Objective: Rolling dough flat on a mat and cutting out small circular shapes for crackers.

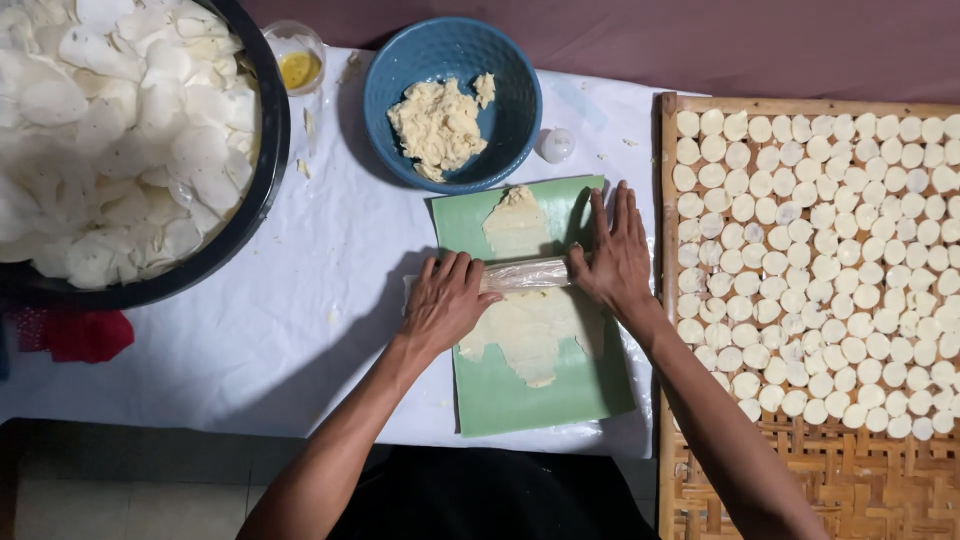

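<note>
A woven bamboo tray [800, 480] of pale dough discs sits right of a green board [500, 400] on the white-covered table [300, 330]. On the board, flattened dough [530, 330] lies under a clear rolling pin [528, 273]. The left hand [445, 300] and right hand [615, 255] press its ends, fingers [622, 215] flat and unclenched.

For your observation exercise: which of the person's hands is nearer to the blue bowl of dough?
Right. The right hand rests on the rolling pin just below and right of the blue bowl; the left hand sits lower, farther from it.
</note>
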